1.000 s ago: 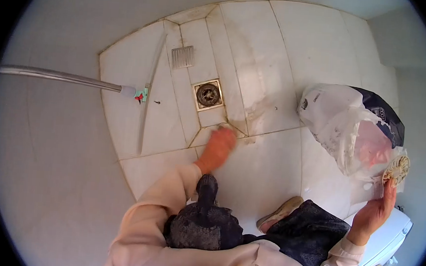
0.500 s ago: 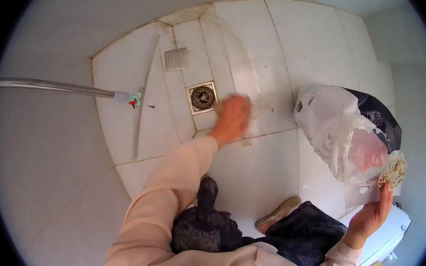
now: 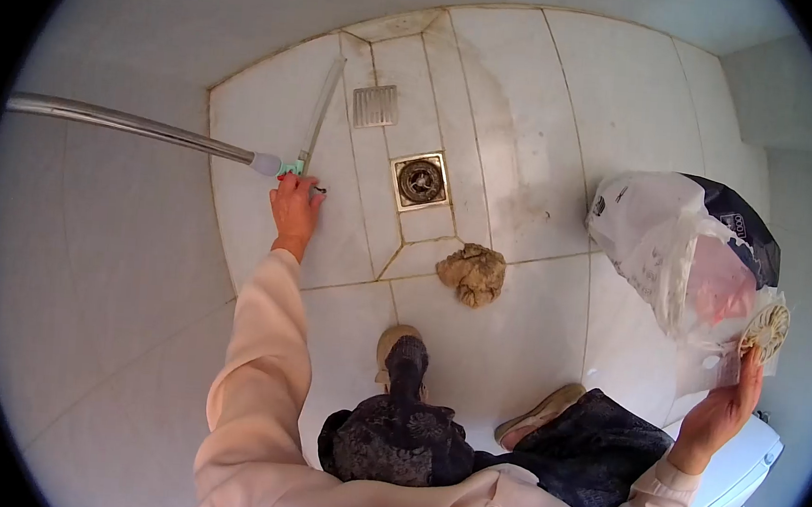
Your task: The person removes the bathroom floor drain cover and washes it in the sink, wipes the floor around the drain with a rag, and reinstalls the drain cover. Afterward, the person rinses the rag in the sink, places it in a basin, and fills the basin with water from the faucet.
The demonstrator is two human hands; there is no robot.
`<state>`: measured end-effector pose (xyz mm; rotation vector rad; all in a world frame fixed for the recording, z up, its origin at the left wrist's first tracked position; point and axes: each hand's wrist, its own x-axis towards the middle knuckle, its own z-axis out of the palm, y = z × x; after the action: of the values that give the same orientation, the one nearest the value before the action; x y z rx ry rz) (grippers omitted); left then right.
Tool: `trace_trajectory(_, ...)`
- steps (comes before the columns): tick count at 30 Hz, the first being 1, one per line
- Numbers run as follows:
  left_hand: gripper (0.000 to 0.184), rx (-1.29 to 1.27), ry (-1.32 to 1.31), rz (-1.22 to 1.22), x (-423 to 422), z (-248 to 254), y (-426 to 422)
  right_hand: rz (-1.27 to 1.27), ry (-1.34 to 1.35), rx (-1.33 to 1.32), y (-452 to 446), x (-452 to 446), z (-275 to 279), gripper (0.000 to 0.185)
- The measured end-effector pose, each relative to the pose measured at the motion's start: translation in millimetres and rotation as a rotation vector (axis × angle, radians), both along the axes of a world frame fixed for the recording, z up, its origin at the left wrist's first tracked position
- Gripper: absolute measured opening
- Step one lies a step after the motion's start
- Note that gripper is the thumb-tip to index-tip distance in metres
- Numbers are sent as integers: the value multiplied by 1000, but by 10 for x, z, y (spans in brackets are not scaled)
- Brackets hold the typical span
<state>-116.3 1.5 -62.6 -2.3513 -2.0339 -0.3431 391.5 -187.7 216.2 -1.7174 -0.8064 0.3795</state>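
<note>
My left hand [image 3: 296, 213] reaches down to the floor beside the green joint [image 3: 291, 167] of a floor squeegee. Its fingers are bunched together at a small dark scrap [image 3: 318, 189]; what lies between them is hidden. My right hand [image 3: 720, 412] holds up a round, off-white slotted drain cover [image 3: 765, 333] by its edge. A crumpled brown cloth [image 3: 473, 274] lies on the tiles. Beyond it is an uncovered square floor drain [image 3: 421, 181] with a metal frame and dark inside.
A slotted metal grate [image 3: 375, 106] lies beyond the drain. The squeegee's pole [image 3: 142, 126] extends left and its blade [image 3: 324, 106] rests on the floor. A white plastic bag [image 3: 641, 237] with pinkish contents lies at right, against a dark bag [image 3: 751, 231]. My shoes are below.
My left hand has moved left from beside the drain to the squeegee joint. The brown cloth now lies in plain view on the floor. My right hand still holds the drain cover.
</note>
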Motion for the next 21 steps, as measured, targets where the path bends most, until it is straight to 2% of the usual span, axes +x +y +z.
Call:
trace_trajectory(2,23,-39,16,-22,-83,-118,15,-30,161,57,-1,22,-4,32)
trace_trajectory(4,21,-79,30,-45,-67,-179,6,-31,125,42,7,23,-3,31)
trace_trajectory(6,18,-128,31,72,-31,-263,-29,-34,84,25,13,-7,-5,31)
trace_trajectory(8,15,-132,45,84,-7,-337,-35,33,-92,-35,10,-49,1,30)
trace_trajectory(9,13,-132,60,98,43,-319,-23,29,-95,-36,23,-64,14,30)
trace_trajectory(10,13,-129,58,92,97,-283,-2,7,20,4,45,-71,28,30)
trace_trajectory(11,11,-168,-120,58,154,-232,30,-17,136,46,59,-69,38,29)
trace_trajectory(12,10,-209,-296,20,241,-110,72,-30,137,50,47,-65,32,29)
trace_trajectory(13,10,-207,-292,6,355,68,176,19,70,52,31,-68,11,28)
trace_trajectory(14,10,-288,-580,5,473,257,335,68,4,56,35,-80,2,28)
trace_trajectory(15,11,-370,-867,2,620,528,460,39,171,95,134,-169,75,26)
trace_trajectory(17,12,-440,-1041,-159,1023,1359,612,55,191,83,165,-171,99,26)
trace_trajectory(20,11,-492,-1091,-295,1641,2522,627,38,300,53,264,-213,163,23)
trace_trajectory(21,9,-509,-1041,-400,1827,2844,613,33,428,122,346,-236,215,21)
